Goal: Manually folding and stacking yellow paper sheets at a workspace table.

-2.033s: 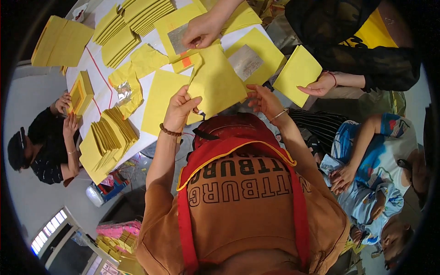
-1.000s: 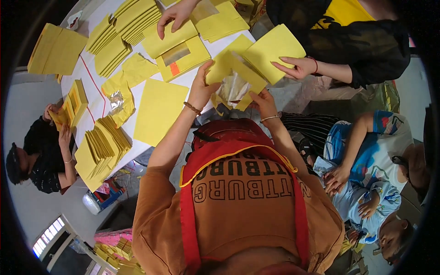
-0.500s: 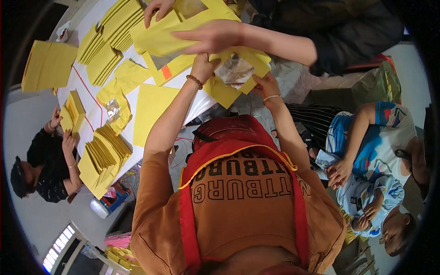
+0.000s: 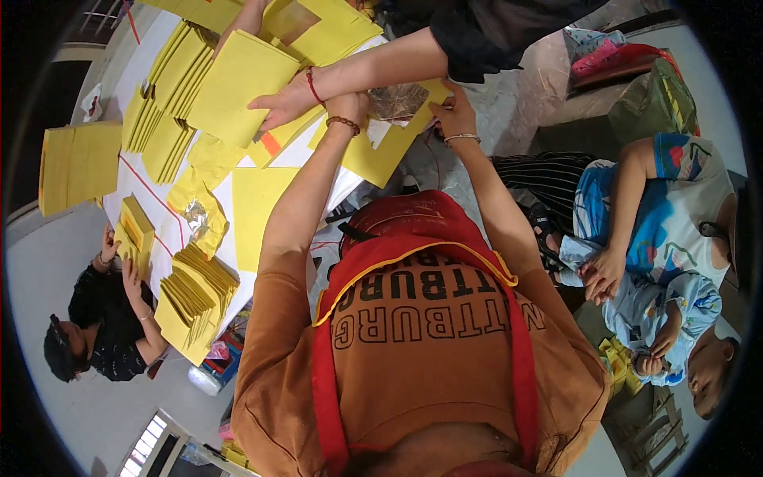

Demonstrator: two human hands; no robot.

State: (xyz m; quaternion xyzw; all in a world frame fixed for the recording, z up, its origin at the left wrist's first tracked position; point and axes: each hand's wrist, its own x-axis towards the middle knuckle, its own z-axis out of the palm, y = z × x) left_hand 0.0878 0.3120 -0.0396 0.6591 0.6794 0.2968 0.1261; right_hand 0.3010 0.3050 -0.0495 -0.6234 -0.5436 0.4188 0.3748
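Observation:
In front of me is a yellow paper sheet [image 4: 380, 164] with a see-through window in it. My right hand [image 4: 455, 116], a pale bangle at its wrist, pinches the sheet's right edge. At the left edge is my left hand [image 4: 347, 106], wearing a bead bracelet; it looks closed on the paper, its fingertips partly hidden. A co-worker's forearm [image 4: 381, 73] crosses just beyond my left hand. That person's hand [image 4: 288, 105], with a red cord at the wrist, is at a yellow paper piece [image 4: 245, 86] to the left.
Stacks of yellow folded paper [image 4: 168, 95] cover the far left of the white table [image 4: 213, 274]. A fanned bundle [image 4: 193, 300] lies nearer. At the left another person [image 4: 103, 318] handles a yellow block of paper [image 4: 137, 230]. On my right sits a person [image 4: 668, 207] with a child [image 4: 675, 326].
The co-worker's arm has come lower over my left hand, and the yellow paper by it is raised further left. My right hand has moved slightly up with the sheet's edge. The view has shifted.

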